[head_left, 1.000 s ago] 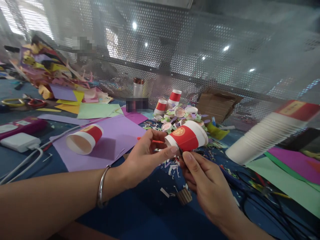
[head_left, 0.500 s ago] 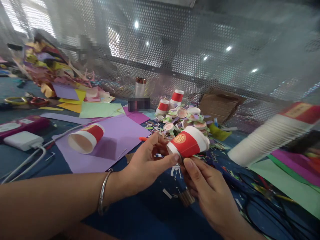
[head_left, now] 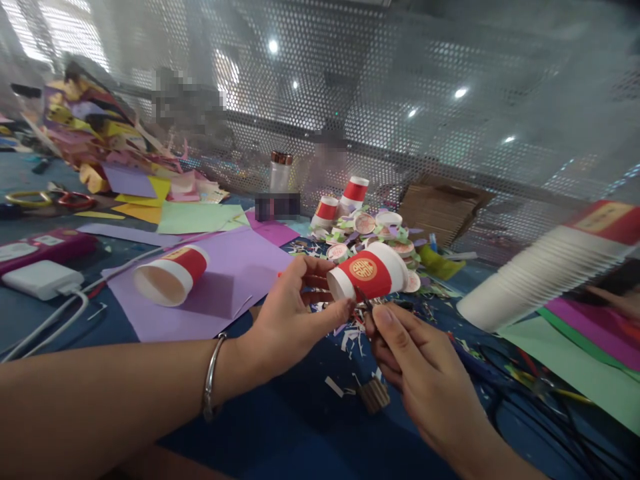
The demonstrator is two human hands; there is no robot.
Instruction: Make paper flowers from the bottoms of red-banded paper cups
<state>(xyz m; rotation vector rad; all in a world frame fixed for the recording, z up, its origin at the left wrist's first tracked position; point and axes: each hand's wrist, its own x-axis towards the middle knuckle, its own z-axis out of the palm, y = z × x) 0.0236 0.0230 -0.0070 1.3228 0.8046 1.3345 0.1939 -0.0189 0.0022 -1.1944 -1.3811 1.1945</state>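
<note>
A red-and-white paper cup (head_left: 370, 275) lies tilted in my left hand (head_left: 295, 320), with its mouth toward the lower left and a gold emblem on its side. My left fingers and thumb close around its open end. Just below the cup, my right hand (head_left: 425, 373) pinches a thin dark pointed tool (head_left: 367, 301), mostly hidden in the fingers. Its tip meets the cup's wall near the mouth. Another such cup (head_left: 173, 275) rests on its side on a purple paper sheet (head_left: 240, 267) to the left.
Behind my hands is a heap of cut cup bottoms and paper scraps (head_left: 365, 223), with two upturned cups (head_left: 354, 192) beside it. A leaning stack of cups (head_left: 545, 270) stands at right above black cables (head_left: 525, 400). Coloured paper, a white charger (head_left: 45, 279) and cardboard (head_left: 440, 207) lie around.
The cup has shifted slightly up and left and turned a little, showing more of its emblem. The tool's dark tip now shows against its wall. Another person's hand appears at far right.
</note>
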